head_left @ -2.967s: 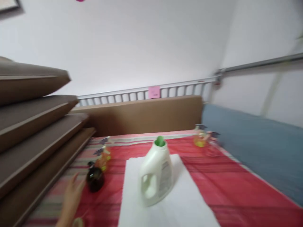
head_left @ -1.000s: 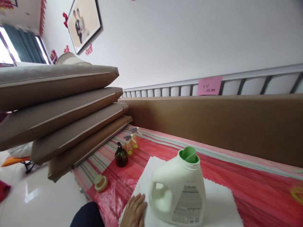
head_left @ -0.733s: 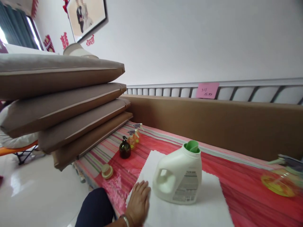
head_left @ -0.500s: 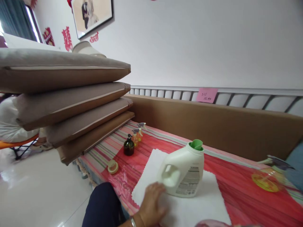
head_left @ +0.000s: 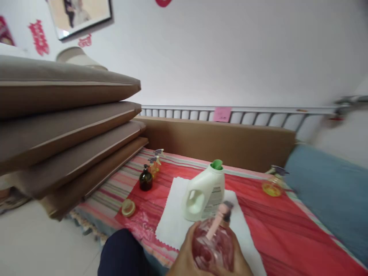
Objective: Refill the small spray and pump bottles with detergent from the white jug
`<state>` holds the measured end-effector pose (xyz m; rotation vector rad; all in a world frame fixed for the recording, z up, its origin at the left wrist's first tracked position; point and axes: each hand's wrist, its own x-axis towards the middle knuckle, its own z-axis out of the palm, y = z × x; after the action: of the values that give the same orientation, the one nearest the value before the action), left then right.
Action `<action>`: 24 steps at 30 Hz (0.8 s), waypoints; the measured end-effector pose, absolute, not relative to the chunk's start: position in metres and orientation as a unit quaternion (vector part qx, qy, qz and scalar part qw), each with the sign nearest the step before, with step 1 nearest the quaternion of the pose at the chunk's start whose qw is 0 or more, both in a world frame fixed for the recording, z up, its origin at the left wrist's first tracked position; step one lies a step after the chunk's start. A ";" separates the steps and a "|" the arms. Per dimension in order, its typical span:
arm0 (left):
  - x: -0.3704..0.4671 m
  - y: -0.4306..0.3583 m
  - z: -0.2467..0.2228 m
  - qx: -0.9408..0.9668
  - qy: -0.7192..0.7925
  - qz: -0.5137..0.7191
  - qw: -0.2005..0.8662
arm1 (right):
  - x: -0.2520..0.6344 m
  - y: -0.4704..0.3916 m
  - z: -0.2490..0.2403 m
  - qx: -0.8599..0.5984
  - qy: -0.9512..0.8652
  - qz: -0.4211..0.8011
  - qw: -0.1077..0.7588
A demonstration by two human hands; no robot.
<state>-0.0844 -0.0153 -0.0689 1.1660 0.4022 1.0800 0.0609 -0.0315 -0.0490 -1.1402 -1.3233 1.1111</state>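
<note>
Both of my hands are wrapped round a see-through pink spray bottle (head_left: 211, 245) with a pink and dark grey top, blurred by motion, at the bottom middle. My left hand (head_left: 184, 255) grips its left side and my right hand (head_left: 240, 257) its right side. Just beyond it, a pale green detergent jug (head_left: 198, 191) stands upright with a green piece (head_left: 216, 165) in its mouth. The jug rests on a white cloth (head_left: 169, 222) with scalloped edges.
At left lie a round pale green cap (head_left: 128, 207), a dark pump bottle (head_left: 146, 180) and two yellow spray bottles (head_left: 155, 168). Another yellow spray bottle (head_left: 273, 186) stands right. Stacked cushions (head_left: 86, 126) rise at left; a brown board (head_left: 230, 142) borders the back.
My left hand has left the cloth beside the jug and now holds the pink spray bottle with my right hand. The bottle has come up into view. The view has turned right.
</note>
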 end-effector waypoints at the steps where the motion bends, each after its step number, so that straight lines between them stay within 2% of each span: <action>1: -0.089 -0.016 -0.066 0.527 0.170 0.474 0.684 | 0.058 -0.031 -0.047 -0.452 -0.545 0.479 0.519; 5: -0.123 -0.008 -0.052 0.640 0.267 0.417 0.587 | 0.051 -0.031 -0.042 -0.402 -0.536 0.504 0.546; 8: -0.143 -0.002 -0.022 0.628 0.336 0.427 0.557 | 0.046 -0.035 -0.040 -0.395 -0.569 0.508 0.513; 12: -0.137 -0.003 0.023 0.603 0.254 0.406 0.638 | 0.037 -0.035 -0.044 -0.428 -0.622 0.475 0.452; 16: -0.120 -0.009 0.038 0.565 0.207 0.349 0.719 | 0.032 -0.028 -0.051 -0.463 -0.625 0.449 0.439; 19: -0.111 -0.014 0.033 0.560 0.223 0.382 0.700 | 0.036 -0.031 -0.055 -0.467 -0.619 0.443 0.450; 24: -0.098 -0.021 0.021 0.565 0.248 0.496 0.611 | 0.047 -0.045 -0.062 -0.468 -0.632 0.386 0.482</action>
<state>-0.0981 -0.0206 0.0210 1.3044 0.5734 1.1443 0.0468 -0.0446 -0.0617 -1.1414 -1.5410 0.9411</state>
